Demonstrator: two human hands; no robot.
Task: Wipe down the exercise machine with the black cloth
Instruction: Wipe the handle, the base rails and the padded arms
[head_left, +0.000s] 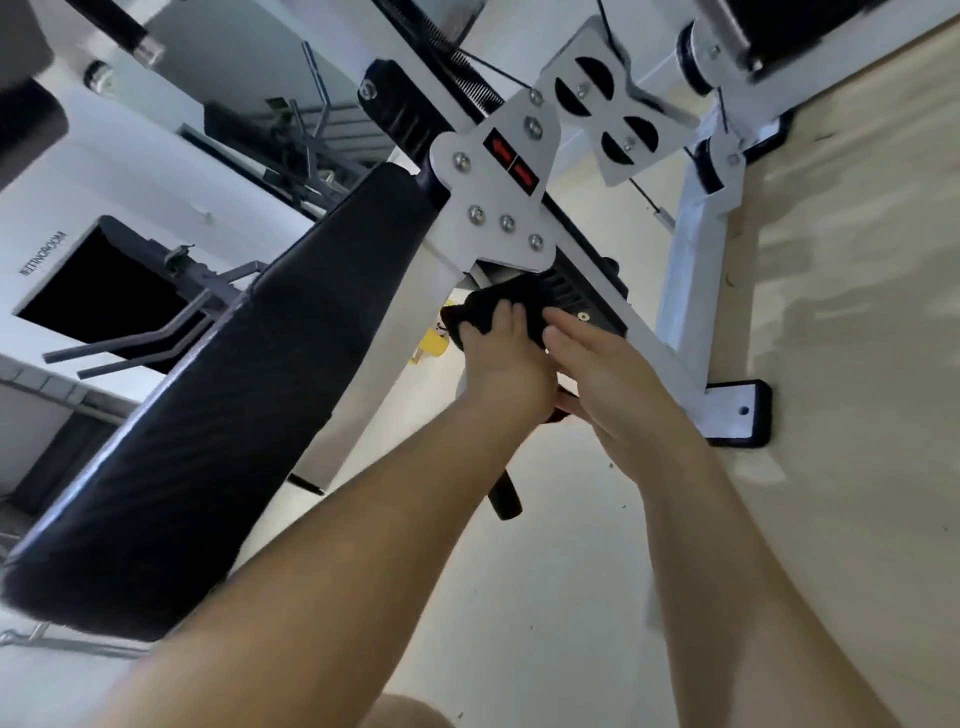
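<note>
The exercise machine has a white steel frame (685, 249) and a long black padded seat (249, 395). My left hand (506, 366) grips the black cloth (498, 306), pressing it against the frame just below the white bracket plate (498, 208) with red arrow stickers. My right hand (608, 379) lies beside it with straight fingers, fingertips touching the black ribbed rail (576, 296). A black handle (504, 493) pokes out below my wrists, its upper end hidden by my hands.
The white foot plate (737, 410) of the frame rests on pale wooden flooring at the right. A pulley plate (608, 104) and cables sit higher up. Grey racks (171, 322) stand by the wall at left. Something yellow (431, 343) lies behind the seat.
</note>
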